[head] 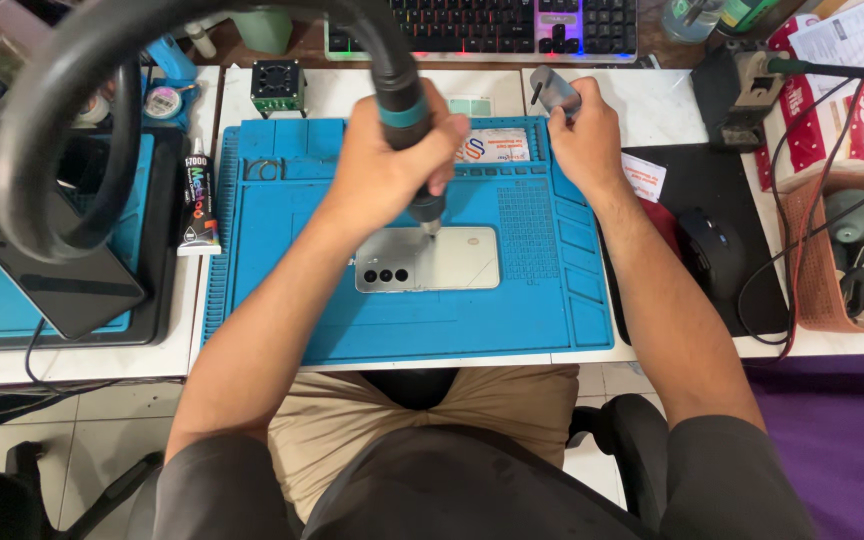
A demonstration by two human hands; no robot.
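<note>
Head view: my left hand (382, 170) fingers wrapped round hot-air wand (407, 110), nozzle just above silver phone (428, 260) lying face down mid blue mat (282, 250). Right hand (582, 135) fingers pinching small grey tool (554, 92) at mat's far edge. Mat bare near front edge; mouse (709, 250) right, glue tube (198, 205) left on table (652, 100)

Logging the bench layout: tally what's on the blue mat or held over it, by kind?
Phones: 1, silver, face-down
Hot-air handpieces: 1, in left hand
Small grey tools: 1, in right hand
Printed packets: 1
Total: 4
</note>
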